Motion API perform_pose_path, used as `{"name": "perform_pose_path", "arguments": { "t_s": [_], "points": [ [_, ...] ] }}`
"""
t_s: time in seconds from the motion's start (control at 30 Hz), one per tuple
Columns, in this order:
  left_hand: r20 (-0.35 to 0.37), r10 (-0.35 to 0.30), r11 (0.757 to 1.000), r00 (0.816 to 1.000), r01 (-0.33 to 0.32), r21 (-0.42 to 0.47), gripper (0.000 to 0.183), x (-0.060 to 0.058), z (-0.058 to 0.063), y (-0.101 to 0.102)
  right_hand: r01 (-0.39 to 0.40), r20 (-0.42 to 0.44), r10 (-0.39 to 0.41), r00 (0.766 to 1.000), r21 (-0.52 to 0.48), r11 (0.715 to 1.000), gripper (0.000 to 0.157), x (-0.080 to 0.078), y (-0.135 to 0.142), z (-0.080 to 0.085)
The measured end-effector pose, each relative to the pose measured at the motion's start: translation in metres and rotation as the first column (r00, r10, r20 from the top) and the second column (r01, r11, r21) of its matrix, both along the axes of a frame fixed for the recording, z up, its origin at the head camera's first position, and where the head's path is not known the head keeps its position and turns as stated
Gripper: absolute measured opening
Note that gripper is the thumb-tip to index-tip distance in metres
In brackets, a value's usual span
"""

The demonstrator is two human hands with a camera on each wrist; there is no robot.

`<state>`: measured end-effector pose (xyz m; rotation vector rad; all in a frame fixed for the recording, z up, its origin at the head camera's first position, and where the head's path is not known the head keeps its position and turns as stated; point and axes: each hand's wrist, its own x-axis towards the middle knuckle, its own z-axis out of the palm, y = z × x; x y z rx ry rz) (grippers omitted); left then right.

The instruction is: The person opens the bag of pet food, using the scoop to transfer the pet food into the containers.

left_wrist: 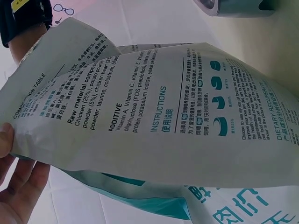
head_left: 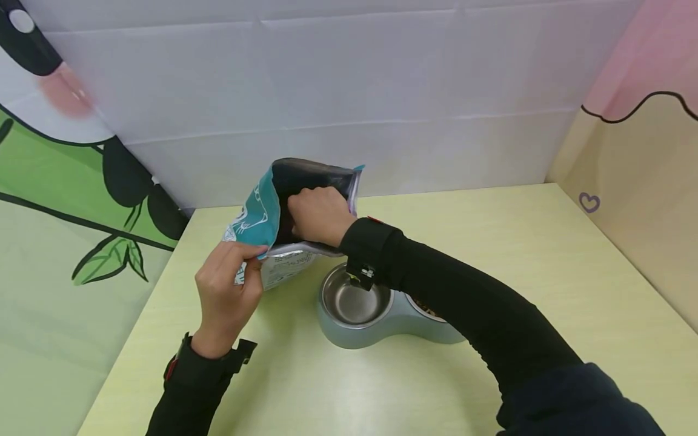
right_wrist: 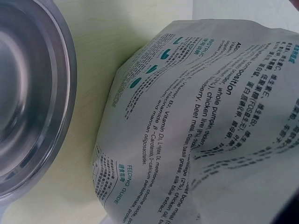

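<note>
An upright teal and white pet food bag (head_left: 253, 218) stands at the back of the table, its top spread wide to show a dark lining. Between thumb and fingers, my left hand (head_left: 226, 290) pinches the left edge of its mouth. Printed feeding text covers the bag's back panel (left_wrist: 140, 154) in the left wrist view. My right hand (head_left: 322, 215) reaches into the mouth with bent knuckles; its fingertips are hidden inside, so whether it holds anything I cannot tell. Below the right wrist is a blue-grey double pet bowl (head_left: 354, 339) with a bare steel left dish (head_left: 354, 301).
Brown kibble (head_left: 428, 310) lies in the bowl's right dish, partly covered by my right forearm. The pale yellow table (head_left: 491, 242) meets a white cloth backdrop (head_left: 354, 91) behind the bag. A printed side panel (head_left: 643, 212) borders the table's right edge.
</note>
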<state>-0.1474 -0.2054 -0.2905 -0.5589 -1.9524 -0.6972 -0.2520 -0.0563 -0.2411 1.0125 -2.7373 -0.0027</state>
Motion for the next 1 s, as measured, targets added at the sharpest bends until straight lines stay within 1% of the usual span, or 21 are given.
{"name": "perform_pose_path", "arguments": {
  "t_s": [0.2, 0.33, 0.57, 1.0],
  "points": [
    [0.007, -0.013, 1.0, 1.0, 0.013, 0.0, 0.012, 0.0, 0.0, 0.0, 0.005, 0.032, -0.004, 0.999, -0.032, 0.999, 0.018, 0.0, 0.001, 0.0],
    [0.007, -0.016, 1.0, 1.0, 0.016, -0.003, 0.012, 0.001, -0.001, 0.0, 0.011, 0.053, -0.009, 0.999, -0.036, 0.999, 0.018, 0.001, 0.002, -0.001],
    [0.006, -0.018, 1.0, 1.0, 0.018, -0.005, 0.011, 0.0, -0.001, 0.001, 0.031, 0.079, -0.027, 0.996, -0.044, 0.999, 0.02, 0.003, 0.006, 0.003],
    [0.017, -0.017, 1.0, 1.0, 0.017, -0.007, 0.013, -0.001, -0.001, 0.003, 0.051, 0.072, -0.047, 0.996, -0.046, 0.998, 0.023, 0.008, 0.013, 0.006]
  ]
}}
